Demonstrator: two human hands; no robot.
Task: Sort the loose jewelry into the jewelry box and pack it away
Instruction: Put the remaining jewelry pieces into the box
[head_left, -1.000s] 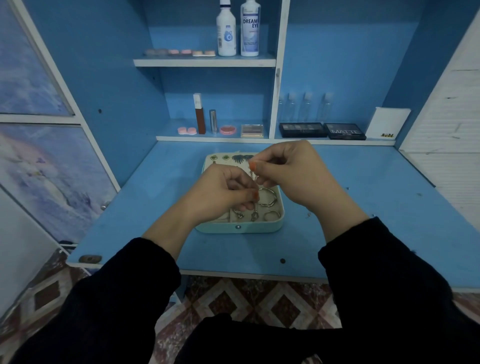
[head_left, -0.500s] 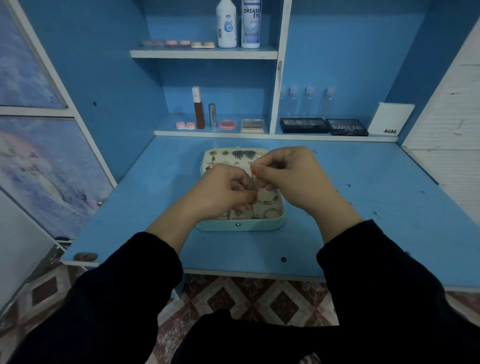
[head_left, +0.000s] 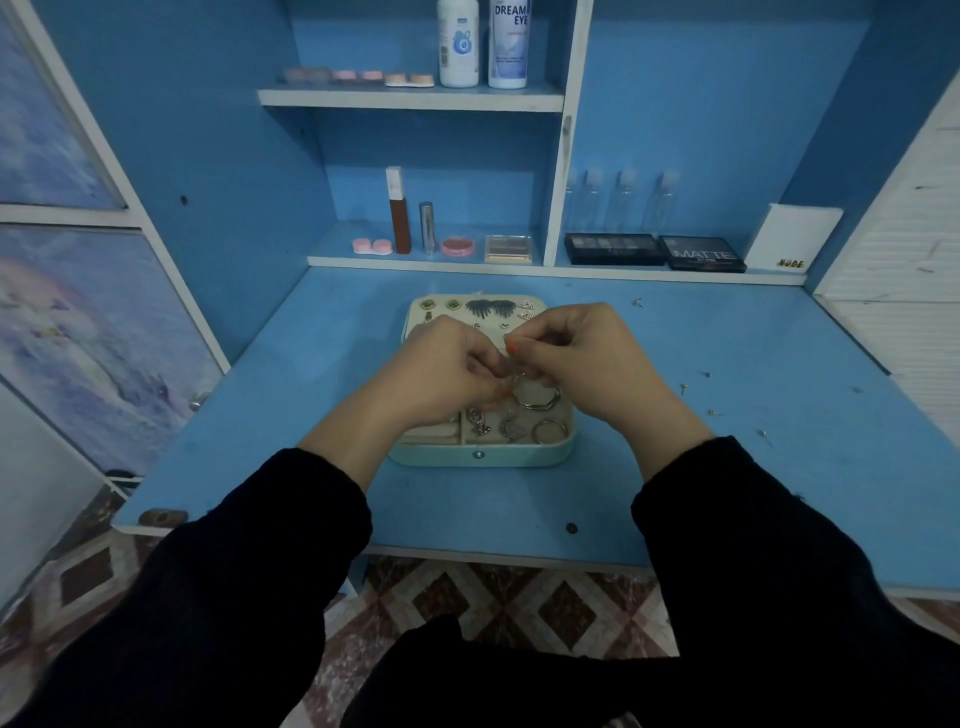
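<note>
A: Where's the piece?
B: Pinched between curled fingertips of left hand and right hand: a tiny pale jewelry piece, directly above the open mint-green jewelry box
A: Next?
B: Straight down, I'd judge

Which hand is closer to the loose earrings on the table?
Right. The loose earrings lie right of the right hand; the left hand is farther away, over the jewelry box.
</note>
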